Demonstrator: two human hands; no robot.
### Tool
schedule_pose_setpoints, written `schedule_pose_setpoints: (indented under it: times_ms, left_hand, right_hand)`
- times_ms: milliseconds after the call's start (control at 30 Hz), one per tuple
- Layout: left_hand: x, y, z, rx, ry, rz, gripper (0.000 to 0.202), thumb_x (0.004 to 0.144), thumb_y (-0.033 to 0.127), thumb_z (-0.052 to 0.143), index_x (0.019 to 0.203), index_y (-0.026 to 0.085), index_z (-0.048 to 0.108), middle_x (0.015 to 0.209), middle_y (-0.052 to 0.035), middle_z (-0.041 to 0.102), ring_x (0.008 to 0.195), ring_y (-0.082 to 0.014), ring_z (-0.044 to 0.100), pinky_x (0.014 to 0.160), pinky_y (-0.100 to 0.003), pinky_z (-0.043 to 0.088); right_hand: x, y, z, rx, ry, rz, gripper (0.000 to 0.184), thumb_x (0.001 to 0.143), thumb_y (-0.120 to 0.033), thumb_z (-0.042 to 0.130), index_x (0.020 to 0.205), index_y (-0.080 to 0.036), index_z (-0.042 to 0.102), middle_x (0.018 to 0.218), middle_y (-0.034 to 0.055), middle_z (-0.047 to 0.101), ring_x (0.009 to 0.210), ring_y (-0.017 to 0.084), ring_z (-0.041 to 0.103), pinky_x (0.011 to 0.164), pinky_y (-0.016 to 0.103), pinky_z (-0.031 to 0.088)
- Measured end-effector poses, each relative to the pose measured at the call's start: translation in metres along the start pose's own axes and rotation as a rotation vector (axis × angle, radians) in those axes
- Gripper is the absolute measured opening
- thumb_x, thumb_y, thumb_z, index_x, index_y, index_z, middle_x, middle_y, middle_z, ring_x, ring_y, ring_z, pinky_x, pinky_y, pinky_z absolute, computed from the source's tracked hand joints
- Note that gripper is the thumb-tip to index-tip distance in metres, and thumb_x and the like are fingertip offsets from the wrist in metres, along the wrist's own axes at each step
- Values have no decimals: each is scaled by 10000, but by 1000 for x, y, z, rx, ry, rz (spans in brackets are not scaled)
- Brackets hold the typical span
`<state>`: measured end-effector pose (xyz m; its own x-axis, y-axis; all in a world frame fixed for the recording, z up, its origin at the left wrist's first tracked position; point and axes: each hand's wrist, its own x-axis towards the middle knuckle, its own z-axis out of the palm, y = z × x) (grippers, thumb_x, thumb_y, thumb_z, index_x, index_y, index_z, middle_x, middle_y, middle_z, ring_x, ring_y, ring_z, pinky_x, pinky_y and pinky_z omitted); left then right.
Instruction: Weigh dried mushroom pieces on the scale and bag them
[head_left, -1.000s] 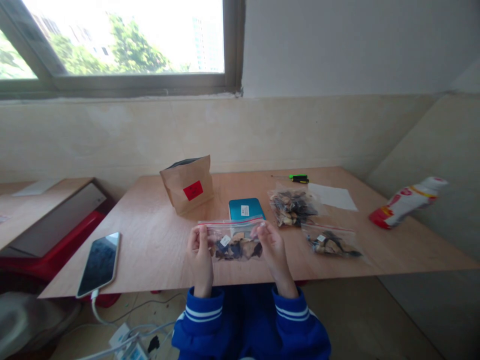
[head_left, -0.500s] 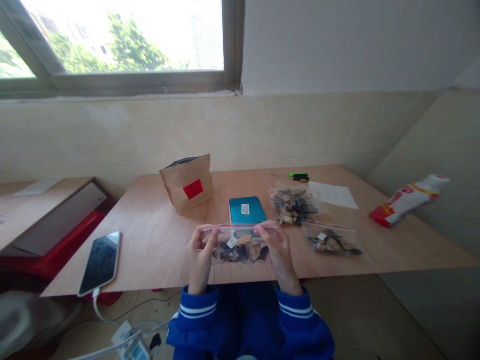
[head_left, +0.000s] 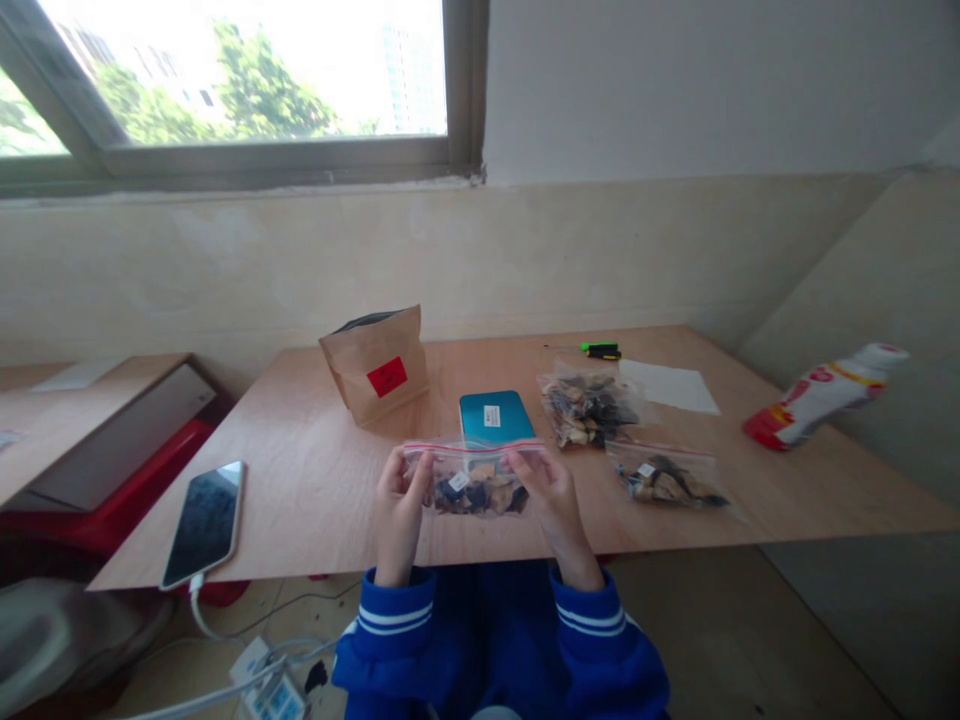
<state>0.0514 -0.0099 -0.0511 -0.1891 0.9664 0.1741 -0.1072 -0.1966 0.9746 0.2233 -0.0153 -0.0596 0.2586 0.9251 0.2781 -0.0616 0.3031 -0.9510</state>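
Bright daylit frame, highlights clipped at upper left.

Main light from window [head_left: 247, 70] at upper left, outside view washed nearly white. Soft, even light across table [head_left: 300, 480], with only faint shadows. Mild sheen on zip bag [head_left: 472, 490]; pale glare across glass of phone [head_left: 202, 525]. Darker, murkier tones on floor [head_left: 675, 640] beneath. Wide-angle bowing toward frame edges, with window slanted and bottle [head_left: 825, 400] stretched at right. Slight overall softness, small details hard to resolve.
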Motion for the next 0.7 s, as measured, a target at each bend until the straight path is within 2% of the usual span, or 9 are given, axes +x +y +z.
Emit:
schedule_pose_setpoints:
  times_ms: [133,233,433,567,700]
  left_hand:
    - [-1,1,-1,-39,-37,-69,282,797,440,657,888,175,619,720,-5,688,603,-125,638,486,-184,453]
    - [-2,1,-2,-13,-23,-71,281,782,443,670,842,171,628,726,-17,707,627,-154,675,532,-217,509]
    - [-4,3,-5,96,43,-37,301,769,454,680,873,174,648,674,4,676,583,-142,659,497,-204,497]
    - [-5,4,-4,47,61,-66,316,764,465,680,876,174,629,685,-1,690,598,-160,680,509,-219,513]
    - [-5,4,-5,12,54,-65,296,778,446,672,865,168,621,743,-22,709,638,-165,692,547,-226,529]
  right_hand:
    - [-1,-3,-1,-30,31,-19,178,802,-384,672,798,-206,667,764,14,676,736,167,635,728,306,522]
    - [-1,-4,-2,-44,31,-38,156,795,-362,681,778,-207,670,754,7,667,726,160,629,723,297,517]
    - [1,-1,1,1,39,-39,159,789,-367,688,772,-211,668,749,-1,667,711,146,623,722,286,512]
    - [1,2,1,24,-5,18,227,784,-429,685,817,-205,680,783,19,694,721,155,642,712,292,524]
    - [0,5,1,5,-50,24,297,837,-482,607,814,-194,677,803,43,706,718,162,648,716,307,539]
